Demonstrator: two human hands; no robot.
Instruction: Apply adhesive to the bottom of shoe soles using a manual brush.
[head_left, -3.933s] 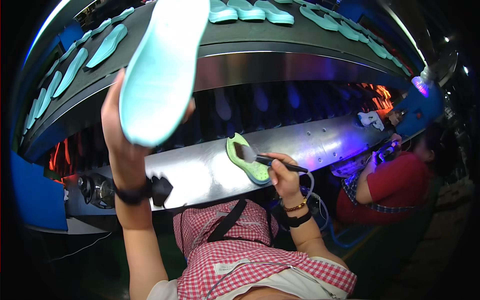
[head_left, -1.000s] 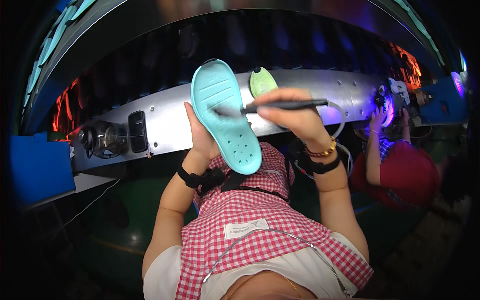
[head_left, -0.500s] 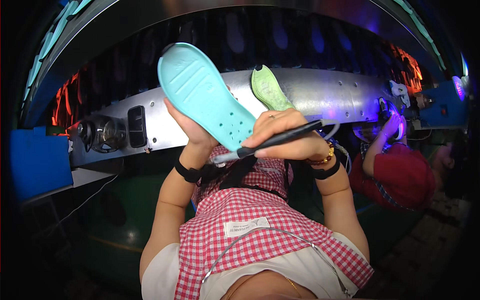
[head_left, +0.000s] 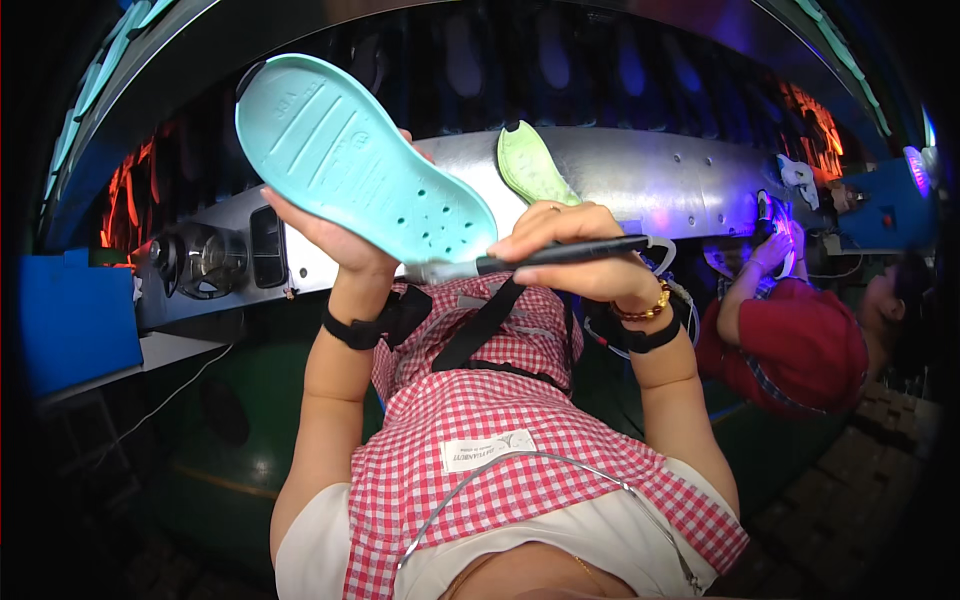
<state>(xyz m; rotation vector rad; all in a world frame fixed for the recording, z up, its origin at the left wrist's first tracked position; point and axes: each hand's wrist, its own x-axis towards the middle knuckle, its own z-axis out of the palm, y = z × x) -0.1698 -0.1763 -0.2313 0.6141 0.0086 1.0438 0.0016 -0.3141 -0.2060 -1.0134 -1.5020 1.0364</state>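
Observation:
My left hand (head_left: 335,235) grips a turquoise shoe sole (head_left: 345,150) from beneath and along its edge, fingers showing on the far side. The sole is tilted, its wide grooved end toward the upper left and its end with small holes near my right hand. In my right hand (head_left: 580,250) is a black-handled pen-like tool (head_left: 560,257), held between thumb and fingers. Its pale, blurred tip lies at the sole's near edge; whether it touches is hard to tell. A light cord leaves the tool's rear end. Just beyond my right hand lies a light green sole (head_left: 530,160) on the metal bench.
The curved metal bench (head_left: 650,165) runs across, with a dark row of sole shapes behind it. At left are a glass pot (head_left: 205,262), a black tray (head_left: 268,250) and a blue box (head_left: 80,315). A co-worker in red (head_left: 795,340) works at the right beside another blue box (head_left: 885,215).
The turquoise sole and my left hand have moved left and a little farther away, the sole turning more sideways. My right hand has shifted slightly away from me, its tool now more level.

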